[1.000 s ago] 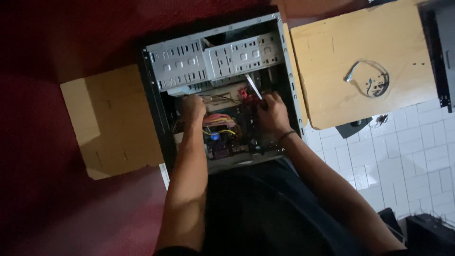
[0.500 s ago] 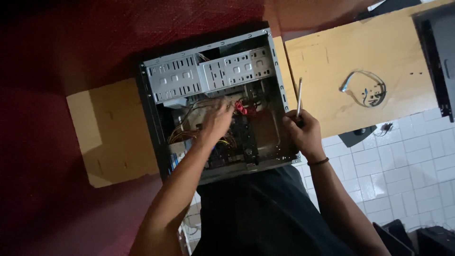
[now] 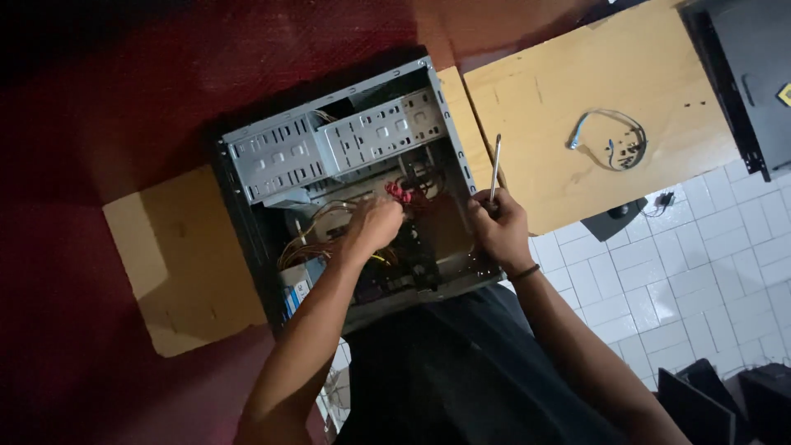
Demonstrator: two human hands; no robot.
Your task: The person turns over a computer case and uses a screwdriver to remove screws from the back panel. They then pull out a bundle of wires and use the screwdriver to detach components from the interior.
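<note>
Red floor [image 3: 99,99] is seen from above, with white tiles [image 3: 700,264] at the lower right. Two cardboard sheets are laid on it: one [image 3: 181,264] under the left of an opened grey computer case [image 3: 247,214], another [image 3: 568,91] to the case's right, on which a small coil of pale cable [image 3: 610,140] is left lying. A dark panel [image 3: 750,74] is placed at the far right edge. Inside the case, a perforated metal drive cage [image 3: 346,144] is set toward the top, with bundled wires [image 3: 309,239] below it and a red connector [image 3: 399,193] near the middle.

The left hand [image 3: 375,227] is lowered into the case just beside the red connector, fingers curled; whether anything is pinched cannot be told. The right hand [image 3: 498,231] is closed around the handle of a screwdriver [image 3: 494,169], its shaft pointed up and away, outside the case's right wall.

For cable work like this, plugs are best gripped by the body, not the wires, and the tool tip kept clear of the board.
</note>
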